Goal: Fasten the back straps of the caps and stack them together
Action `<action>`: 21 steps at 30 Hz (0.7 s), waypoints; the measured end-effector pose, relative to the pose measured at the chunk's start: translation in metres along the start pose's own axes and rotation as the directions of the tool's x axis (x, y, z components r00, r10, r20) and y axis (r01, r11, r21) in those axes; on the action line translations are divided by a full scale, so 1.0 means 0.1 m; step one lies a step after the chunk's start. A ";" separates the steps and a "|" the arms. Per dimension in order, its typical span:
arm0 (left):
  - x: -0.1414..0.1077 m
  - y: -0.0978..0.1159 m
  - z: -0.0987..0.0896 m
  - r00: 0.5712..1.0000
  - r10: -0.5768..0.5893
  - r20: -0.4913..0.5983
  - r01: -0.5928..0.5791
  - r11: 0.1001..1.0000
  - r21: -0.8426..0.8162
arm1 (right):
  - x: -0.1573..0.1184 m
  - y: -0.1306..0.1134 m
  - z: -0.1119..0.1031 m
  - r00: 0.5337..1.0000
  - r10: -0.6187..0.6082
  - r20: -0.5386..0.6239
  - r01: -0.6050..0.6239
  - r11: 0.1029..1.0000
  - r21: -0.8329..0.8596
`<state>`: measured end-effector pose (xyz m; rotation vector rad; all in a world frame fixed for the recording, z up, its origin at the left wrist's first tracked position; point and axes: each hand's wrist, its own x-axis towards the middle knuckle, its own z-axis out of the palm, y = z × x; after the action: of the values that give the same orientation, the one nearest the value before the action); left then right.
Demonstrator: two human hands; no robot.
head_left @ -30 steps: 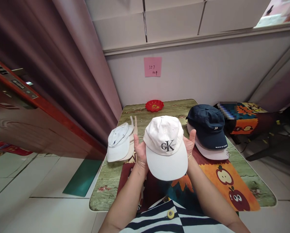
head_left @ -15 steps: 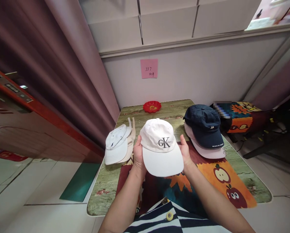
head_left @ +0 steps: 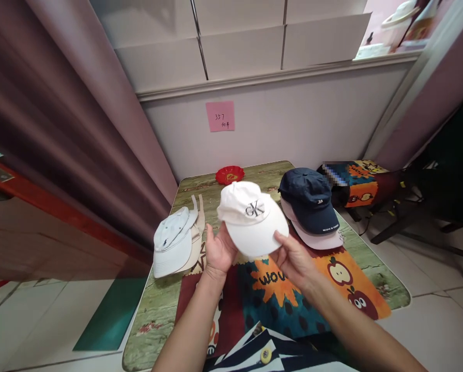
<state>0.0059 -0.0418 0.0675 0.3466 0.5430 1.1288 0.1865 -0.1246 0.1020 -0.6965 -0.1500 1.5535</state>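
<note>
I hold a white baseball cap [head_left: 250, 219] with a black "CK" logo above the middle of the table, its brim pointing toward me. My left hand [head_left: 217, 251] grips it from below on the left side. My right hand [head_left: 293, 259] holds the brim's lower right edge with thumb and fingers. To the left, a pale cap [head_left: 172, 242] lies on top of a beige one. A navy cap [head_left: 311, 199] rests on a pink cap [head_left: 324, 239] to the right.
The green wood-patterned table [head_left: 156, 310] carries a colourful apple-print cloth [head_left: 312, 289] and a red dish [head_left: 229, 174] at the back. A pink note [head_left: 220, 116] is stuck on the wall. A dark chair [head_left: 429, 206] stands right, a curtain [head_left: 61, 129] left.
The white cap moved away from me and tilted, its brim dropping. My right hand slid from the cap's side down to the brim's edge. The view shifted left.
</note>
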 end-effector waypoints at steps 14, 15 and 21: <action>-0.13 -0.52 -0.59 0.995 -0.012 -0.098 0.056 0.884 0.465 | 0.85 -1.43 -0.73 0.808 -0.508 -0.297 0.496 0.860 -0.120; -0.13 -0.51 -0.59 0.995 -0.012 -0.094 0.055 0.882 0.468 | 0.85 -1.38 -0.89 0.794 -0.478 -0.375 0.462 0.876 -0.138; -0.14 -0.52 -0.56 0.997 -0.013 -0.075 0.048 0.878 0.476 | 0.82 -1.29 -1.44 0.817 -0.376 -0.437 0.360 0.925 -0.123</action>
<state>0.0085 -0.0755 -0.0027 0.7261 0.8905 0.9684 0.3749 -0.0758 0.0232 -0.9789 0.0402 0.9857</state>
